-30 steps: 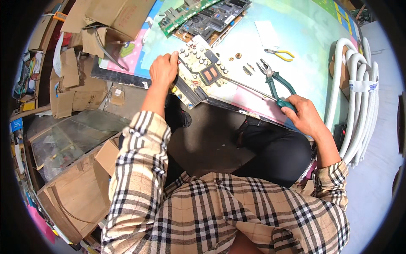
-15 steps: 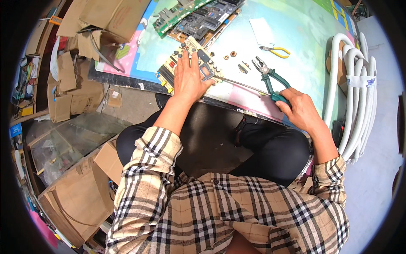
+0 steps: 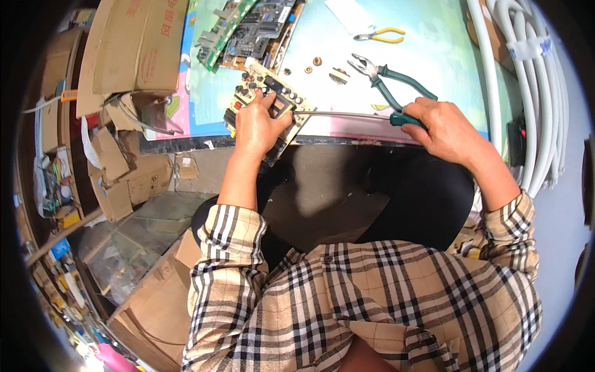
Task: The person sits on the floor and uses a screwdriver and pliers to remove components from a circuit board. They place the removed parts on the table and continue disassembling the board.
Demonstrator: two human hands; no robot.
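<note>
- Circuit board (image 3: pixel 260 85), cream with black, red and brown parts, lies at 11 o'clock from the middle of the view, tilted, its lower corner poking past the table's (image 3: pixel 434 56) near edge.
- Left hand (image 3: pixel 255 127) reaches in from 6 o'clock and lies over the board's face, fingers bent, thumb towards 2 o'clock; whether it grips or only presses, I cannot tell.
- Right hand (image 3: pixel 447 131) is closed around the green handle of a screwdriver (image 3: pixel 347 115), whose shaft runs towards 9 o'clock; its end is beside the left thumb, the exact contact too small to tell.
- Green-handled pliers (image 3: pixel 388 73) lie at half past 10 from the right hand, jaws parted.
- Small component (image 3: pixel 339 75) sits at 9 o'clock from these pliers, with two copper-coloured rings (image 3: pixel 317 61) near it at 10 o'clock.
- Yellow-handled cutters (image 3: pixel 381 35) rest at 12 o'clock from the pliers, a white card (image 3: pixel 349 15) just beyond at 10 o'clock.
- Dark boards (image 3: pixel 260 28) are stacked at 12 o'clock from the cream one, a green strip board (image 3: pixel 222 34) at 11 o'clock.
- Cardboard box (image 3: pixel 133 49) stands at 10 o'clock, farther out.
- Pale coiled hose (image 3: pixel 538 93) lies at 2 o'clock from the right hand.
</note>
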